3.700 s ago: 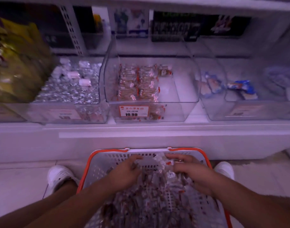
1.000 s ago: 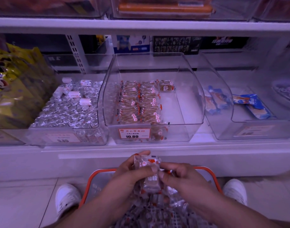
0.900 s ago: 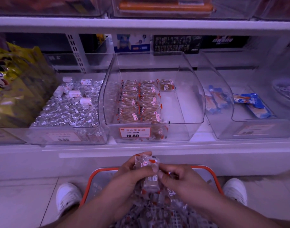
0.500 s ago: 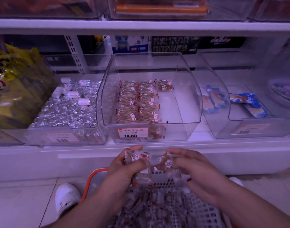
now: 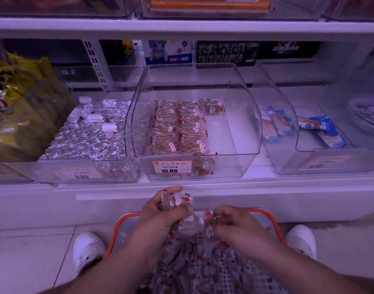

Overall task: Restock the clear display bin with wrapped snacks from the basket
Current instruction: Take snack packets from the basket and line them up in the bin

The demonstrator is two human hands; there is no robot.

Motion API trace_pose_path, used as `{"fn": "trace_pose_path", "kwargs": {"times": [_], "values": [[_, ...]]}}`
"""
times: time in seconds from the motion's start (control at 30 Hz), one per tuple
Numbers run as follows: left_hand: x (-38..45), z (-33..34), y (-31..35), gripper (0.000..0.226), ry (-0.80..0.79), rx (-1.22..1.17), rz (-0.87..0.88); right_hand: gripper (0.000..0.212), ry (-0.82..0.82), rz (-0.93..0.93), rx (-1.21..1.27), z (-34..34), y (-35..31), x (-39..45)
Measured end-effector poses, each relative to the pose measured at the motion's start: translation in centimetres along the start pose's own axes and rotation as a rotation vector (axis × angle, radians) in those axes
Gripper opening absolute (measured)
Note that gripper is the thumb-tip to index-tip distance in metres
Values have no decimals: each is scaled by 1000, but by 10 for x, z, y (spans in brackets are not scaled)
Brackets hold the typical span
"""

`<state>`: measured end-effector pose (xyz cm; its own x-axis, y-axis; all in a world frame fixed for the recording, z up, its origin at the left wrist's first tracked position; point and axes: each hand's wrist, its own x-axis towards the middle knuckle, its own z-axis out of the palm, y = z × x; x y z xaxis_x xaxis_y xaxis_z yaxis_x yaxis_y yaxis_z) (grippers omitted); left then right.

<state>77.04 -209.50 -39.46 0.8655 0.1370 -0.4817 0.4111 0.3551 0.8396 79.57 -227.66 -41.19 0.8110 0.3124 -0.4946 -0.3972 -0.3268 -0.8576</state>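
On the shelf (image 5: 181, 185), far left, yellow snack bags (image 5: 18, 111) are piled up. Next comes a clear bin of silver foil sweets (image 5: 86, 139) with a few white rolls on top. The clear display bin (image 5: 243, 132) in the middle holds two neat rows of wrapped snacks (image 5: 177, 128) along its left side; its right side is bare, and a price tag (image 5: 171, 167) reading 10.80 sits on its front. Further right, another clear bin (image 5: 277, 158) holds blue packets (image 5: 321, 132).

Below, over the orange-rimmed basket (image 5: 273, 221) full of the same snacks, the left hand (image 5: 160, 213) grips a small bunch of snacks (image 5: 181, 211), fingers curled round them. The right hand (image 5: 234, 225) pinches one snack (image 5: 209, 228) just beside that bunch.
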Motion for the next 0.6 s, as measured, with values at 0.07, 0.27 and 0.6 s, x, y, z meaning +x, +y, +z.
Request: {"fn": "trace_pose_path", "kwargs": {"times": [0.07,0.27,0.6], "values": [[1,-2,1,46,10,6,16,47,-52,2,-294,1,11,2],[-5,9,-5,42,-12,56,110,27,-150,64,464,5,-5,-4],[-11,19,-9,57,18,292,466,46,-437,67,833,25,-30,-14]]}}
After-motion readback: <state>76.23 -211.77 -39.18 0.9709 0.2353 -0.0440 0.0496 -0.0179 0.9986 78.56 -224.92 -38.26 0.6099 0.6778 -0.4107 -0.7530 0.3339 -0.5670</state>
